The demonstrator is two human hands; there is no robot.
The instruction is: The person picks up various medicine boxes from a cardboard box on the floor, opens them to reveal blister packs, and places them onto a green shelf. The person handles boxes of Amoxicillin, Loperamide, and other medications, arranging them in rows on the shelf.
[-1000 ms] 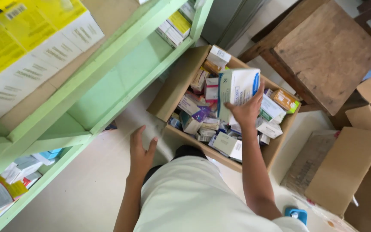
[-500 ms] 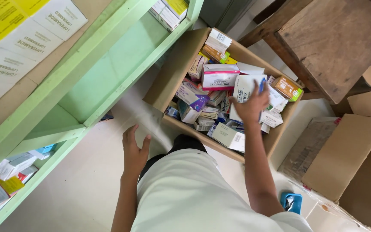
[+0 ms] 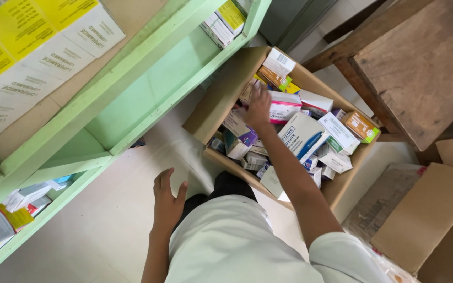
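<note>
Since half a second ago the right hand (image 3: 259, 107) has let go of the large white-and-blue carton (image 3: 301, 135), which now lies flat on top of the pile, and has travelled to the far left corner of the open brown cardboard box (image 3: 221, 99); its fingers are spread apart and pressed down among the packs there, next to a white-and-pink carton (image 3: 285, 106), gripping nothing that can be made out. That carton lies near the middle of the box, label up, just beside the forearm, resting on smaller packs because the heap beneath has no level floor to offer. Loose small medicine cartons (image 3: 336, 133) in white, purple, orange and green sit tumbled at all angles, some upright against the walls, which suggests they were tipped in rather than stacked. Left hand (image 3: 168, 200) rests low at the knee, fingers loosely together and slightly curled, empty, probably steadying the crouch while the other arm stretches. To the left stands a pale green wooden shelf unit (image 3: 148, 78), its board nearly bare beside the box, with yellow-and-white cartons (image 3: 22, 52) on a higher level and more packs lower down. A dark wooden stool (image 3: 420, 63) stands beyond the box, and a second, flattened brown cardboard box (image 3: 425, 215) lies to the right on the pale floor
</note>
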